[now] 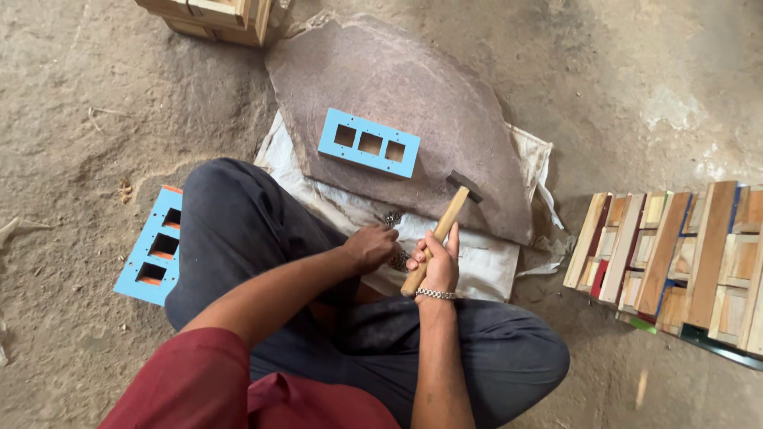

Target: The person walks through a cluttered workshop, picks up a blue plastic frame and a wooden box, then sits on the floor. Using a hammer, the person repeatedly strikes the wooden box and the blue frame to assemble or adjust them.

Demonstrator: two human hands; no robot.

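A flat stone slab (413,103) carries a blue three-holed frame (369,142). Just below the slab, the right hand (436,266) grips a hammer (439,230), fingers wrapped tight; the left hand (370,245) pinches small nails (393,218). A loose swing could strike those fingers.

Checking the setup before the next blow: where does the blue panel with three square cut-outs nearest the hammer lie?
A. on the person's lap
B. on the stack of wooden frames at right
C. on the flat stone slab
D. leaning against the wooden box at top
C: the blue panel lies flat on the stone slab, just beyond the hammer in the right hand.
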